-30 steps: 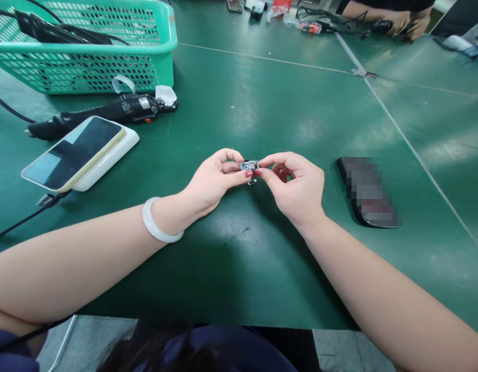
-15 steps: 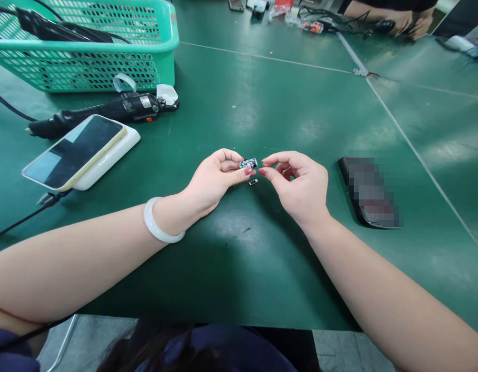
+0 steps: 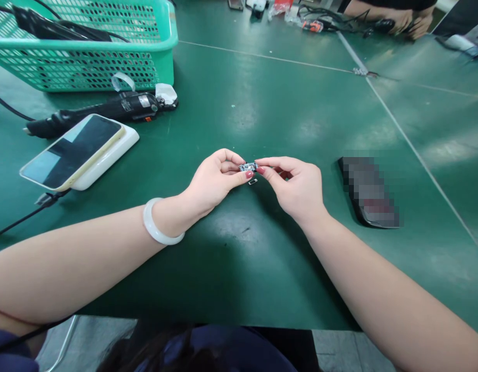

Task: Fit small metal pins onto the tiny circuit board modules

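Note:
A small circuit board (image 3: 247,167) is pinched between the thumb and fingers of my left hand (image 3: 215,178), just above the table. At its right end my right hand (image 3: 296,183) closes thumb and forefinger on the board's edge; the fingertips hide the exact contact. Below the board, a tiny pale frame-shaped piece with a dark middle (image 3: 253,181) shows against the green table (image 3: 239,274). I cannot tell whether it lies flat on the surface.
To the left are a phone (image 3: 74,150) on a white block (image 3: 107,160), a black electric screwdriver (image 3: 107,109) and a green basket (image 3: 107,64). A dark, pixelated object (image 3: 368,194) lies to the right. Another person's hands (image 3: 413,23) and cables are at the back.
My right hand has moved slightly left and its fingertips have come together at the board's right end. The board has tilted a little in my left hand.

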Action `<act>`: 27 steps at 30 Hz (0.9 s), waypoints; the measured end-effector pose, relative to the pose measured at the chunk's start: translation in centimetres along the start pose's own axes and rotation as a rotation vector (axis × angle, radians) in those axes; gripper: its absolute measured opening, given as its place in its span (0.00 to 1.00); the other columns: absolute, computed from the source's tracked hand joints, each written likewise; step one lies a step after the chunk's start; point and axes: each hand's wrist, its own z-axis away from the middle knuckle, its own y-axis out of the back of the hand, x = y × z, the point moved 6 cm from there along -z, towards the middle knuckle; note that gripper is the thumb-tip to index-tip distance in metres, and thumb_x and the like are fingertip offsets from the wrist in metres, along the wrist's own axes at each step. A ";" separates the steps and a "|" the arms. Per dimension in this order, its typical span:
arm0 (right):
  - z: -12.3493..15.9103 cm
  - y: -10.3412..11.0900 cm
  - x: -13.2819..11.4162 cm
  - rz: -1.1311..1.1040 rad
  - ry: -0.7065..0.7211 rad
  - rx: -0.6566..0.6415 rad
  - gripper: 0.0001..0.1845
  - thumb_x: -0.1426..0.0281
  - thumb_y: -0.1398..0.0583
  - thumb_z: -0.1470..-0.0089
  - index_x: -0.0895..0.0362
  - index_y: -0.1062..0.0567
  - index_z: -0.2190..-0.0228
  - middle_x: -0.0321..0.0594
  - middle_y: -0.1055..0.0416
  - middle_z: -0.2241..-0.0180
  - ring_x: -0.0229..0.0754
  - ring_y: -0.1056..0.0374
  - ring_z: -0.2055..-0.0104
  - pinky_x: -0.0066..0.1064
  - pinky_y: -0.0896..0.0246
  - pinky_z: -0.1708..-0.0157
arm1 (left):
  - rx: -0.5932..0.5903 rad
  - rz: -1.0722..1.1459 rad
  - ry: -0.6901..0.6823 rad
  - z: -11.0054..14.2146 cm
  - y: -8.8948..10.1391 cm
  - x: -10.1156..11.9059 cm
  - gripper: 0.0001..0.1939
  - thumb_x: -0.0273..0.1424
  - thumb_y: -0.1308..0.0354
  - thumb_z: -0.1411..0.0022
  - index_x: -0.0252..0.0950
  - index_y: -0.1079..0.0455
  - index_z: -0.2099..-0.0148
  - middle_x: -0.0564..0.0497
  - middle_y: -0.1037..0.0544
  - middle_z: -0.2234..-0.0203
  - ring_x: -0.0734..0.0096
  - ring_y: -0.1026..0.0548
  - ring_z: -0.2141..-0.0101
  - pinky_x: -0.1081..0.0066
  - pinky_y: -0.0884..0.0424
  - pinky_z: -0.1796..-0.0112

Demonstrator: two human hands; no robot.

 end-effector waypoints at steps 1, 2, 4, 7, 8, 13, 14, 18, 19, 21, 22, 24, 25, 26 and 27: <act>0.0 0.0 0.0 0.001 -0.001 -0.001 0.08 0.66 0.37 0.48 0.52 0.18 0.67 0.36 0.20 0.68 0.37 0.29 0.71 0.31 0.34 0.69 | -0.002 -0.002 0.000 0.0 0.0 0.0 0.15 0.24 0.31 0.53 0.33 0.36 0.68 0.51 0.21 0.74 0.72 0.22 0.69 0.66 0.29 0.58; 0.1 0.0 0.0 0.003 -0.003 0.000 0.08 0.66 0.37 0.48 0.52 0.18 0.67 0.35 0.20 0.68 0.38 0.29 0.71 0.31 0.34 0.69 | -0.005 -0.004 -0.001 0.0 0.0 0.0 0.15 0.24 0.31 0.53 0.33 0.36 0.67 0.51 0.21 0.74 0.72 0.22 0.69 0.66 0.29 0.58; 0.1 0.1 -0.1 0.008 0.000 0.003 0.07 0.67 0.37 0.48 0.52 0.18 0.67 0.35 0.20 0.68 0.38 0.28 0.70 0.32 0.33 0.69 | -0.009 -0.005 -0.001 0.0 -0.1 0.0 0.16 0.25 0.31 0.53 0.33 0.36 0.67 0.51 0.21 0.74 0.72 0.22 0.68 0.66 0.29 0.58; 0.1 0.1 -0.2 0.011 0.021 0.002 0.07 0.67 0.37 0.48 0.51 0.18 0.67 0.35 0.20 0.67 0.40 0.27 0.68 0.33 0.33 0.66 | -0.012 -0.009 -0.001 0.0 -0.1 0.0 0.17 0.27 0.30 0.54 0.34 0.36 0.67 0.51 0.21 0.74 0.71 0.22 0.68 0.65 0.29 0.57; 0.1 0.1 -0.3 0.012 0.032 0.003 0.07 0.68 0.37 0.48 0.51 0.18 0.67 0.35 0.20 0.67 0.40 0.27 0.67 0.33 0.32 0.66 | -0.010 -0.013 -0.003 0.0 0.0 0.0 0.17 0.27 0.30 0.54 0.34 0.36 0.67 0.51 0.21 0.74 0.71 0.22 0.68 0.65 0.29 0.57; 0.2 0.1 -0.7 0.029 0.084 0.013 0.07 0.69 0.38 0.47 0.51 0.18 0.68 0.35 0.20 0.67 0.40 0.26 0.66 0.33 0.32 0.65 | 0.011 -0.067 -0.032 0.0 0.1 0.2 0.18 0.27 0.30 0.54 0.34 0.35 0.64 0.51 0.21 0.73 0.71 0.21 0.68 0.66 0.27 0.58; 0.3 0.1 -0.8 0.035 0.089 0.015 0.07 0.70 0.38 0.47 0.51 0.18 0.68 0.35 0.20 0.67 0.40 0.27 0.66 0.33 0.33 0.65 | 0.012 -0.085 -0.037 0.0 0.1 0.2 0.18 0.27 0.30 0.54 0.34 0.34 0.63 0.51 0.20 0.73 0.71 0.21 0.68 0.66 0.27 0.58; 0.3 0.3 -0.9 0.034 0.078 0.029 0.06 0.69 0.37 0.48 0.52 0.18 0.69 0.35 0.20 0.68 0.39 0.28 0.68 0.31 0.34 0.69 | -0.004 -0.171 -0.053 0.2 -0.1 0.6 0.19 0.29 0.31 0.52 0.32 0.29 0.57 0.49 0.19 0.68 0.70 0.21 0.65 0.65 0.27 0.55; 0.2 0.3 -0.9 0.026 0.068 0.031 0.06 0.69 0.37 0.48 0.52 0.18 0.69 0.35 0.20 0.68 0.38 0.28 0.68 0.31 0.35 0.69 | -0.008 -0.186 -0.060 0.2 -0.1 0.7 0.18 0.29 0.31 0.51 0.31 0.28 0.58 0.48 0.19 0.68 0.70 0.21 0.64 0.66 0.27 0.55; 0.2 0.3 -0.9 0.006 0.045 0.023 0.06 0.69 0.37 0.49 0.52 0.18 0.70 0.35 0.21 0.69 0.39 0.28 0.68 0.31 0.35 0.69 | -0.008 -0.203 -0.077 0.3 -0.2 0.8 0.17 0.29 0.32 0.50 0.30 0.28 0.58 0.47 0.19 0.66 0.69 0.21 0.63 0.66 0.27 0.55; 0.2 0.3 -0.8 -0.007 0.036 0.014 0.06 0.69 0.37 0.49 0.52 0.18 0.70 0.35 0.21 0.69 0.39 0.28 0.68 0.31 0.35 0.68 | -0.007 -0.207 -0.084 0.3 -0.2 0.9 0.16 0.29 0.32 0.50 0.30 0.28 0.58 0.47 0.19 0.66 0.69 0.21 0.63 0.66 0.27 0.55; 0.0 0.3 -0.6 -0.036 0.014 -0.005 0.07 0.69 0.37 0.49 0.52 0.18 0.69 0.35 0.21 0.68 0.39 0.28 0.66 0.32 0.34 0.66 | -0.004 -0.216 -0.092 0.3 -0.2 0.9 0.16 0.29 0.33 0.50 0.30 0.28 0.58 0.46 0.19 0.66 0.69 0.21 0.64 0.66 0.26 0.55; 0.0 0.3 -0.3 -0.042 -0.004 -0.013 0.07 0.69 0.38 0.49 0.53 0.18 0.68 0.35 0.21 0.68 0.39 0.28 0.67 0.32 0.34 0.65 | -0.002 -0.224 -0.094 0.3 -0.2 0.9 0.16 0.30 0.33 0.49 0.30 0.28 0.58 0.47 0.19 0.66 0.69 0.21 0.64 0.66 0.26 0.56; -0.2 0.3 0.0 -0.035 -0.025 -0.019 0.08 0.69 0.38 0.48 0.53 0.18 0.67 0.35 0.21 0.68 0.39 0.28 0.68 0.33 0.34 0.66 | 0.003 -0.234 -0.094 0.3 -0.1 0.9 0.16 0.30 0.33 0.49 0.30 0.28 0.57 0.47 0.19 0.67 0.69 0.21 0.64 0.66 0.26 0.56; -0.3 0.3 0.4 -0.011 -0.046 -0.033 0.08 0.70 0.38 0.48 0.53 0.19 0.66 0.35 0.21 0.68 0.38 0.29 0.69 0.33 0.35 0.66 | 0.009 -0.248 -0.092 0.3 -0.1 0.9 0.17 0.31 0.33 0.49 0.31 0.28 0.57 0.47 0.19 0.67 0.69 0.21 0.64 0.66 0.26 0.56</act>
